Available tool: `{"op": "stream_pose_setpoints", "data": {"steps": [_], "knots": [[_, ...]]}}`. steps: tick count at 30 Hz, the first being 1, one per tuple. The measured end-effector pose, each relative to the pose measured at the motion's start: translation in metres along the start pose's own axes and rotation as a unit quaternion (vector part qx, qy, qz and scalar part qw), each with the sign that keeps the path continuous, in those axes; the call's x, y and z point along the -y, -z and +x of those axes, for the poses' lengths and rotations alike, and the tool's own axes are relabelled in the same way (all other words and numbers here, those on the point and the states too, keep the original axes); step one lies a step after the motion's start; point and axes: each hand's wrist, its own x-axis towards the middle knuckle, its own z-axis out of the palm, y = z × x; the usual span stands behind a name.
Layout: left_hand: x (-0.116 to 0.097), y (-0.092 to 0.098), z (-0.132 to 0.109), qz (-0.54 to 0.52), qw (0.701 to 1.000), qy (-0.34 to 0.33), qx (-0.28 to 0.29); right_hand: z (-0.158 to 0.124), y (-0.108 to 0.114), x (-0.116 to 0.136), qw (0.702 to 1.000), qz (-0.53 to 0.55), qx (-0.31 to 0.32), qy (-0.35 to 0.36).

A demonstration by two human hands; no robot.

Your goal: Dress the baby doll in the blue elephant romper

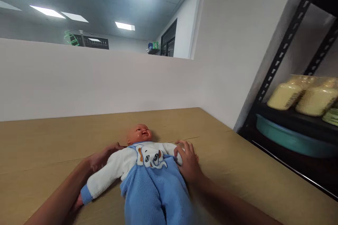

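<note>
A baby doll (pixel 155 182) lies on its back on the wooden table, its head towards the far wall. It wears a blue and white fleecy outfit with a cartoon animal face on the chest. My left hand (pixel 104 155) reaches along the doll's shoulder beside the neck; most of its fingers are hidden behind the white sleeve (pixel 108 172). With bent fingers, my right hand (pixel 188 161) grips the doll's other sleeve near the cuff. The doll's lower legs run out of the bottom of the view.
The wooden tabletop (pixel 47 144) meets a white wall (pixel 92 81) at the back, with a window opening above it. At the right, a black metal shelf (pixel 274 59) holds cream-coloured bottles (pixel 287 95) in clear wrap and a teal basin (pixel 293 139).
</note>
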Motion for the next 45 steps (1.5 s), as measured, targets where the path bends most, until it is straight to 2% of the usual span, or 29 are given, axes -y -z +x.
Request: {"op": "stream_pose_setpoints", "data": {"steps": [3, 5, 7, 8, 10, 12, 13, 15, 16, 18, 21, 24, 28, 31, 33, 35, 37, 40, 43, 45], "knots": [[-0.005, 0.004, 0.0, -0.057, 0.993, 0.02, 0.097, 0.002, -0.002, -0.001, 0.995, 0.003, -0.063, -0.077], [-0.015, 0.008, 0.004, -0.06, 0.989, 0.032, 0.131, 0.003, -0.002, -0.003, 0.99, 0.015, -0.093, -0.103], [-0.03, 0.009, 0.01, 0.004, 0.988, 0.064, 0.142, 0.004, -0.002, -0.004, 0.988, 0.044, -0.106, -0.108], [-0.039, 0.009, 0.013, 0.067, 0.987, 0.081, 0.121, 0.004, -0.002, -0.005, 0.986, 0.065, -0.107, -0.106], [-0.062, 0.002, 0.015, 0.205, 0.975, 0.083, 0.018, 0.004, -0.002, -0.004, 0.985, 0.105, -0.099, -0.1], [-0.088, -0.014, 0.014, 0.256, 0.96, 0.003, -0.114, 0.004, 0.0, -0.001, 0.985, 0.125, -0.077, -0.09], [-0.101, -0.025, 0.012, 0.248, 0.957, -0.055, -0.139, 0.004, 0.001, 0.0, 0.987, 0.126, -0.061, -0.083], [-0.125, -0.051, 0.01, 0.222, 0.949, -0.176, -0.141, 0.004, 0.004, 0.002, 0.99, 0.122, -0.023, -0.064], [-0.135, -0.063, 0.01, 0.226, 0.943, -0.206, -0.128, 0.004, 0.007, 0.002, 0.991, 0.12, -0.005, -0.051], [-0.147, -0.084, 0.015, 0.238, 0.944, -0.21, -0.089, 0.006, 0.015, -0.001, 0.991, 0.133, 0.028, -0.016], [-0.152, -0.104, 0.029, 0.282, 0.942, -0.181, -0.024, 0.012, 0.034, -0.016, 0.975, 0.198, 0.093, 0.042], [-0.151, -0.111, 0.04, 0.319, 0.933, -0.168, 0.017, 0.019, 0.055, -0.039, 0.949, 0.264, 0.167, 0.045], [-0.152, -0.115, 0.041, 0.299, 0.936, -0.183, 0.03, 0.023, 0.072, -0.067, 0.94, 0.234, 0.245, 0.044], [-0.154, -0.116, 0.036, 0.29, 0.936, -0.2, 0.02, 0.025, 0.076, -0.076, 0.925, 0.243, 0.291, 0.004], [-0.155, -0.116, 0.034, 0.282, 0.934, -0.219, 0.021, 0.028, 0.078, -0.078, 0.927, 0.254, 0.276, -0.029], [-0.155, -0.116, 0.033, 0.275, 0.927, -0.254, 0.03, 0.032, 0.08, -0.076, 0.942, 0.265, 0.203, -0.04], [-0.154, -0.116, 0.033, 0.285, 0.909, -0.302, 0.031, 0.035, 0.081, -0.07, 0.939, 0.312, 0.139, -0.046], [-0.151, -0.118, 0.032, 0.331, 0.859, -0.391, 0.004, 0.036, 0.073, -0.054, 0.911, 0.397, 0.097, -0.051], [-0.148, -0.12, 0.031, 0.355, 0.8, -0.48, -0.057, 0.031, 0.054, -0.033, 0.893, 0.444, 0.063, -0.03], [-0.146, -0.12, 0.029, 0.336, 0.781, -0.518, -0.098, 0.025, 0.041, -0.02, 0.882, 0.467, 0.066, -0.004]]}}
